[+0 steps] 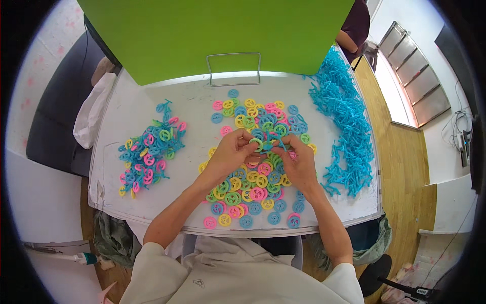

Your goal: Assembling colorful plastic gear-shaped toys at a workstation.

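Wheel, light green, round, plastic [257, 145]: pinched between thumb and forefinger of the left hand [234, 152]. Branched blue plastic piece [274, 136]: pinched by the fingers of the right hand [298, 161], beside the wheel. Both are held above a pile of multicoloured plastic wheels [256, 194] (pink, yellow, green, blue). Branched blue plastic stock [349, 121]: heaped at right.

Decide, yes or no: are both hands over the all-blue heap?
No, the left hand and right hand are over the multicoloured wheels; the all-blue heap lies to their right.
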{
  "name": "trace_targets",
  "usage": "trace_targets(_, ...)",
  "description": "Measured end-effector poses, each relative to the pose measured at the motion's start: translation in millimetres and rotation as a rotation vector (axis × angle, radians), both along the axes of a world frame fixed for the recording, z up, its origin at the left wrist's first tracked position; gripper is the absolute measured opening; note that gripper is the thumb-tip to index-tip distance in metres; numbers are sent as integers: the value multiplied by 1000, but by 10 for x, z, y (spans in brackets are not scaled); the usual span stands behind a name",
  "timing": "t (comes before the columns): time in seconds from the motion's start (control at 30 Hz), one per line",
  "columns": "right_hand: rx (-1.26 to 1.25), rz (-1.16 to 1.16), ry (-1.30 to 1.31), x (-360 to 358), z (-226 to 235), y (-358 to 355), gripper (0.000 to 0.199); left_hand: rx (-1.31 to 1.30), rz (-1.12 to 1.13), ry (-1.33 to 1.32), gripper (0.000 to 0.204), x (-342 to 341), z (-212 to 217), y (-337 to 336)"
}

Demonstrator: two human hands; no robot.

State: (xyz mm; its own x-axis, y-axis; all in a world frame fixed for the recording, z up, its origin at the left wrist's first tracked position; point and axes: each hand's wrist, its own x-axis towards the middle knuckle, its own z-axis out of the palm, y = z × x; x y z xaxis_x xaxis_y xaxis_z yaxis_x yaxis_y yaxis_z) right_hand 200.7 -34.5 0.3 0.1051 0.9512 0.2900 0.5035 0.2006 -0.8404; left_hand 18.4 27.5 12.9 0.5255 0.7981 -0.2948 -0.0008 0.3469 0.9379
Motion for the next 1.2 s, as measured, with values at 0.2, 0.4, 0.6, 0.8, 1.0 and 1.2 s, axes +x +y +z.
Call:
trace_targets(0.2, -27, 124, 91, 4, -111, 17, 19, 232, 104, -13, 8, 38, -253, 17)
trace_targets(0.4, -97, 143, 88, 4, 9, -16, 12, 372, 94, 160, 7, 57, -279, -28)
trace_targets(0.6, -151, 152, 133, 48, 44, -38, 14, -21, -22, 32, 10, 55, -24, -39)
trace_targets(0.8, -188, 95, 118, -29, 18, -9, 9, 395, 36, 177, 7, 62, -145, -61)
trace_targets(1.0, -120, 54, 542, -34, -95, 36, 7, 472, 81, 118, 20, 96, 31, -145)
trace_targets(1.2, -234, 19, 185, 18, 110, -16, 17, 385, 229, -86, 11, 138, -34, -213)
